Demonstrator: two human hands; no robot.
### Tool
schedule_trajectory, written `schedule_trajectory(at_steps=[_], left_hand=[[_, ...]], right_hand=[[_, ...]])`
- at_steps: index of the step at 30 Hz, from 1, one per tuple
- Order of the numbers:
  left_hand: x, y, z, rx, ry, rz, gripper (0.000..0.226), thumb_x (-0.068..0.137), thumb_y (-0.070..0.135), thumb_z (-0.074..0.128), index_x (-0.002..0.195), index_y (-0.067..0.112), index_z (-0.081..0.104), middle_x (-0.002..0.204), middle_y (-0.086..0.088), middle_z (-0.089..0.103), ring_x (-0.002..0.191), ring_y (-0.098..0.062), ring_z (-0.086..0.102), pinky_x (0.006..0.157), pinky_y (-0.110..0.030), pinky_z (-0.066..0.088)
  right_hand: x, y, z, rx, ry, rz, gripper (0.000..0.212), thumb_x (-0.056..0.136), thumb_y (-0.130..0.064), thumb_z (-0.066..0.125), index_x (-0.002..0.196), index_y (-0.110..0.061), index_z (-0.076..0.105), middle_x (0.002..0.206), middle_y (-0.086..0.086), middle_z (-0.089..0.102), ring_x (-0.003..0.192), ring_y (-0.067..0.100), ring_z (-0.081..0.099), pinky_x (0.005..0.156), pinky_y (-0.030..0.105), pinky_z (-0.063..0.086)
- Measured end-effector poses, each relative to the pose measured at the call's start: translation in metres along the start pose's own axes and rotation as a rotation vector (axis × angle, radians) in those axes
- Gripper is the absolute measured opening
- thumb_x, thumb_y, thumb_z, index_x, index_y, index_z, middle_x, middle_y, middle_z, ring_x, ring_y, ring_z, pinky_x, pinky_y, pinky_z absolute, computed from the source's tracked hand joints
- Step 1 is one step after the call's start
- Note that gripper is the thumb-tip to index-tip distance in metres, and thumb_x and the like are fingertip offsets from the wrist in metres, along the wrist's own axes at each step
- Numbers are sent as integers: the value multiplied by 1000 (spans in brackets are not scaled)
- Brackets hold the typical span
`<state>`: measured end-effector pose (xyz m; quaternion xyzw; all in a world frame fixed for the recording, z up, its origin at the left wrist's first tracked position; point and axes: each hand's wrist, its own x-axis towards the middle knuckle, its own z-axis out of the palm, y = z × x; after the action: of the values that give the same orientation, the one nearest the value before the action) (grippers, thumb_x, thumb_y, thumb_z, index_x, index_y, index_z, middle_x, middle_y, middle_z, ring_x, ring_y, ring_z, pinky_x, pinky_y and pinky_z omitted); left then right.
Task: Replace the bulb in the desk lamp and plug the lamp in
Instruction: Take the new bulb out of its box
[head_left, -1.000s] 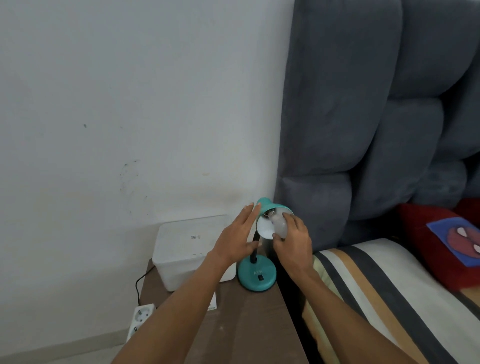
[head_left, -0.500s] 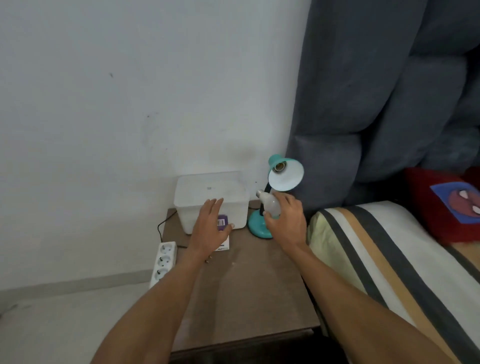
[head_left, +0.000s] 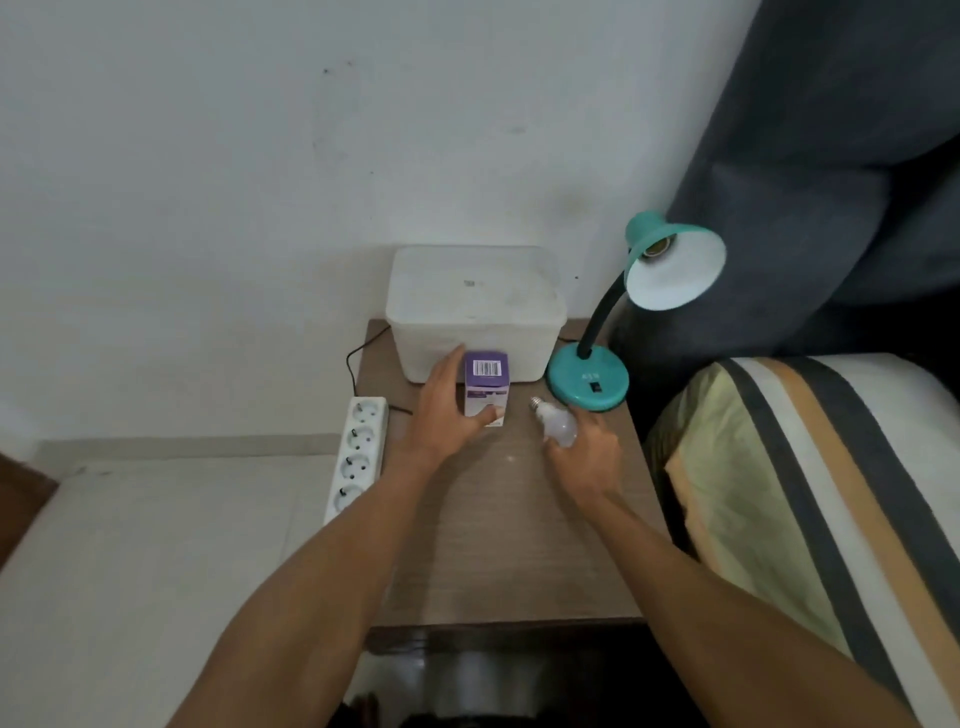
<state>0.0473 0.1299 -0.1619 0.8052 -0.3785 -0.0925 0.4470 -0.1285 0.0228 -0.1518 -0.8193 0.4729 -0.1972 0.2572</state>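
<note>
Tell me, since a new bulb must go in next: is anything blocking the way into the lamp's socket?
Nothing visible does. The socket inside the teal desk lamp's shade is empty, and the old white bulb is down in the right hand over the brown bedside table.

The left hand (head_left: 447, 410) covers the left side of the small purple cardboard box (head_left: 485, 387), whose print is too small to read.

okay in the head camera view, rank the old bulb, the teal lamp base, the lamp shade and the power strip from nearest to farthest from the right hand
1. Old bulb: in the right hand.
2. Teal lamp base: just beyond the hand.
3. Power strip: far left, off the table's left edge.
4. Lamp shade: highest, by the headboard.
</note>
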Motion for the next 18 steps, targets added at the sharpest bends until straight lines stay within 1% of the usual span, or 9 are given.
schedule_trajectory(at_steps=[3, 7, 10, 12, 14, 16, 18], left_hand=[[3, -5, 7, -47, -7, -10, 106, 72, 37, 93, 157, 17, 34, 152, -6, 50, 139, -22, 49, 115, -41, 43], [6, -9, 14, -65, 10, -22, 101, 73, 30, 93, 156, 15, 37, 147, -9, 53, 132, -22, 54, 112, -45, 47], [8, -11, 15, -69, 1, -22, 95, 75, 30, 92, 153, 15, 41, 142, -9, 55, 128, -22, 56, 110, -45, 48], [9, -11, 14, -71, 3, -7, 91, 74, 31, 93, 150, 15, 45, 140, -9, 55, 127, -22, 56, 110, -44, 48], [10, -11, 13, -84, 7, 2, 88, 71, 28, 95, 145, 13, 49, 137, -9, 57, 124, -21, 58, 108, -42, 50], [11, -12, 12, -114, 6, 17, 86, 69, 24, 96, 141, 13, 52, 134, -7, 62, 120, -18, 61, 104, -41, 52], [12, -13, 11, -135, -7, 15, 85, 69, 24, 96, 141, 17, 52, 130, -3, 65, 118, -15, 63, 101, -40, 55]], right_hand=[[6, 4, 8, -26, -39, 32, 53, 83, -25, 73, 132, -12, 57, 125, 12, 61, 110, 26, 60, 92, 34, 49], [10, 8, 10, -64, -84, 34, 59, 83, -26, 74, 137, -12, 53, 129, 11, 59, 114, 26, 58, 95, 36, 48], [14, 7, 7, -97, -97, 1, 62, 83, -31, 73, 138, -13, 52, 133, 11, 56, 120, 25, 54, 101, 39, 47], [18, 1, 2, -105, -38, -114, 58, 86, -38, 70, 136, -12, 54, 134, 9, 57, 124, 24, 50, 105, 39, 44], [26, -14, -3, -44, -20, -249, 49, 90, -35, 67, 133, -12, 58, 132, 7, 60, 124, 21, 52, 106, 38, 44], [37, -35, -8, -13, -65, -361, 41, 92, -27, 67, 130, -13, 61, 129, 6, 63, 120, 21, 56, 102, 37, 47], [49, -54, -9, -55, -127, -471, 35, 93, -23, 65, 126, -14, 65, 127, 7, 65, 117, 23, 59, 96, 37, 49]])
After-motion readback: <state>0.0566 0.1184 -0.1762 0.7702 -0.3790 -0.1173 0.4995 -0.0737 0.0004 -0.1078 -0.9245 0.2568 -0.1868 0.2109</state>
